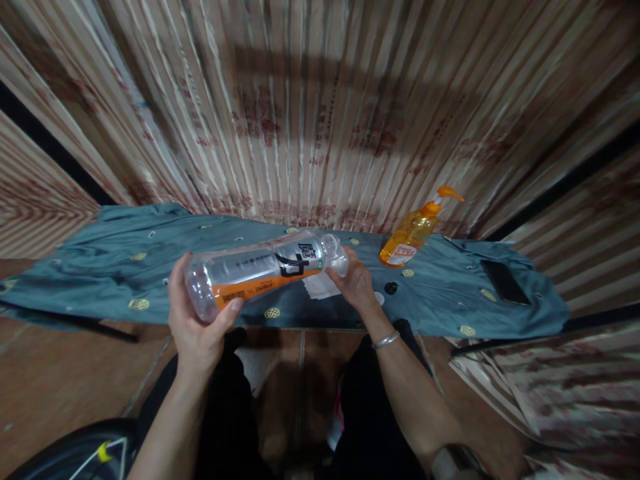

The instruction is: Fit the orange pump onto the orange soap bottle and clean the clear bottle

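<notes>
A large clear plastic bottle [255, 270] with a silver and orange label lies tilted in the air above the cloth, its neck to the right and slightly raised. My left hand [197, 327] is closed around its base, thumb on the near side. At the bottle's mouth, my right hand [355, 280] grips what looks like a small clear plastic cup [339, 261] between thumb and fingers. Whether the bottle's rim touches the cup, I cannot tell. Beneath them a white tissue [320, 287] is spread on the cloth, partly hidden.
A pump bottle [406, 237] of orange liquid stands behind my right hand. Near it lie a small black cap [391, 288] and a whitish disc [380, 298]. A dark phone [505, 281] rests at the right on the teal cloth [125, 253]. Striped curtain [300, 120] hangs behind.
</notes>
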The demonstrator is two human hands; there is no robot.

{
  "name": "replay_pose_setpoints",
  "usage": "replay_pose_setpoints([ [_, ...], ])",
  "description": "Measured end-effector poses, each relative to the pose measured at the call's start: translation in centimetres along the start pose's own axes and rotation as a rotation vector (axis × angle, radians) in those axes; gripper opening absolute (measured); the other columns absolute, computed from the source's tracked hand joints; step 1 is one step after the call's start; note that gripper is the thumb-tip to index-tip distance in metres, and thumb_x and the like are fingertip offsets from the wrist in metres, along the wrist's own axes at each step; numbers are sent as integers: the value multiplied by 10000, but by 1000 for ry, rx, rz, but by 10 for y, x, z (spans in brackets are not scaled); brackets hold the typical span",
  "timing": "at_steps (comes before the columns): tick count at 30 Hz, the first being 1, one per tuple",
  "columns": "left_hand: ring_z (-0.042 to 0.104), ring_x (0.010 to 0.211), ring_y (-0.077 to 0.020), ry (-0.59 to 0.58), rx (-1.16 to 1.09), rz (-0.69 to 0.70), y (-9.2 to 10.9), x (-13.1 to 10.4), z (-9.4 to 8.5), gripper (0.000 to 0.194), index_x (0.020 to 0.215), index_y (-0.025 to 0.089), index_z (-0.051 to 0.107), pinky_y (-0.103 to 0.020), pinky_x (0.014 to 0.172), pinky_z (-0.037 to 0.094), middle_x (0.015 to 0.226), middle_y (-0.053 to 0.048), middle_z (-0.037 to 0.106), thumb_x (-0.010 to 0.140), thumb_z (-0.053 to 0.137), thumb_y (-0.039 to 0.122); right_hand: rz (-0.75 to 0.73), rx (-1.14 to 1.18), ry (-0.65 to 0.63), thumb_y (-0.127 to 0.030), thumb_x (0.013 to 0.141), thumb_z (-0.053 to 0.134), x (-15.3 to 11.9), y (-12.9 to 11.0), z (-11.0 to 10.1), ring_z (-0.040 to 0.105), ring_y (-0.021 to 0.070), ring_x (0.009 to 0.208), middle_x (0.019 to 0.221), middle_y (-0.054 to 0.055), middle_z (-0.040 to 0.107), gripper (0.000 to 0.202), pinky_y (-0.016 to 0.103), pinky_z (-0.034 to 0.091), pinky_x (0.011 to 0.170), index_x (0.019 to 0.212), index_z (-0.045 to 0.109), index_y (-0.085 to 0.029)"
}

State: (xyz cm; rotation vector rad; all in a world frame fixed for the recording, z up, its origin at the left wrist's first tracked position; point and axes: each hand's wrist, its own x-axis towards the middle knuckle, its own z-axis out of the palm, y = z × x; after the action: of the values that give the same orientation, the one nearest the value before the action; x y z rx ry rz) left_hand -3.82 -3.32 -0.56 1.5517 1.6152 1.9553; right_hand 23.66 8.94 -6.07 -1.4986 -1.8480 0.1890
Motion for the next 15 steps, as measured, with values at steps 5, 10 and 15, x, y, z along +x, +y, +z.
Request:
replay_pose_setpoints([
  [5,582,1328,-321,4,15,6,4,1,1,898,1510,285,486,-475,1166,449,1474,-101,568,714,824,527,-6,11,5,-280,842,764,0,1,0,700,310,1218,1304,179,722,604,469,559,1036,1383,514,-179],
  [10,560,1353,-331,11,14,7,5,0,1,910,1506,281,496,-493,1183,428,1493,-105,555,700,844,523,12,11,0,-285,841,768,1,0,-1,700,312,1213,1292,186,723,599,442,552,1043,1368,520,-146],
  [15,512,1410,-359,-31,37,24,1,-1,1,906,1546,274,430,-522,1208,400,1546,-119,503,759,803,523,23,16,-12,-284,838,772,1,0,-2,704,312,1199,1278,192,728,600,439,555,1029,1364,520,-139],
])
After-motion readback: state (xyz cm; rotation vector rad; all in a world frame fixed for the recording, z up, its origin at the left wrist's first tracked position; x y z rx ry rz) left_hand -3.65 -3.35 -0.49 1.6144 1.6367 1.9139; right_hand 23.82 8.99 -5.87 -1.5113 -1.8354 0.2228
